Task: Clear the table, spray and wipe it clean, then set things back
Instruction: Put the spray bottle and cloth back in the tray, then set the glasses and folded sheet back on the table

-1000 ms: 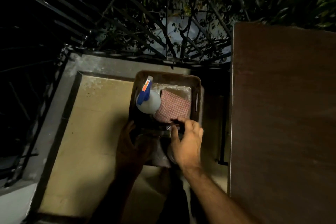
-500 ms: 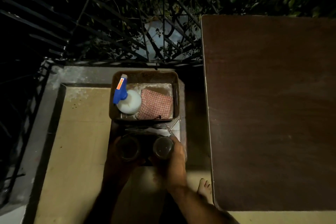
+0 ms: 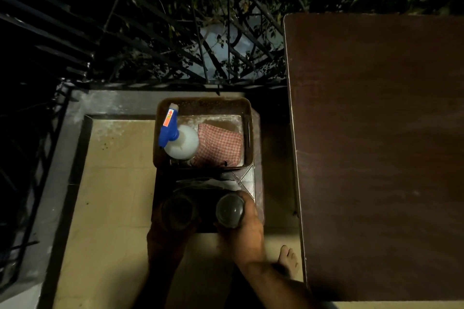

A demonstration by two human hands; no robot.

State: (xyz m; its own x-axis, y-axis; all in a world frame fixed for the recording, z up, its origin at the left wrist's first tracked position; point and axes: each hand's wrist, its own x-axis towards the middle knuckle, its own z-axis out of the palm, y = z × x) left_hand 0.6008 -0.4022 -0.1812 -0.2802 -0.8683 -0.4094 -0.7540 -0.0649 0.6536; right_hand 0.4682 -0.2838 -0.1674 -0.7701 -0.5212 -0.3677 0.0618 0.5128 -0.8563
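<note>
A brown tray [image 3: 203, 105] sits on a low dark stool [image 3: 256, 183] left of the table. In it stand a white spray bottle [image 3: 184, 143] with a blue trigger head and a folded red checked cloth [image 3: 219, 145]. My right hand [image 3: 247, 223] grips a glass [image 3: 229, 209] seen from above, just in front of the tray. My left hand [image 3: 165, 236] holds a second, darker glass [image 3: 179, 209] beside it. The brown table top [image 3: 376, 145] on the right is bare.
A black metal railing [image 3: 150, 52] with foliage behind runs along the far side. A grey ledge [image 3: 62, 158] borders the tiled floor [image 3: 113, 195] on the left. My bare foot [image 3: 288, 259] stands by the table's near left corner.
My hands have come back from the tray's near rim, each holding a glass. The view has shifted so more of the table shows.
</note>
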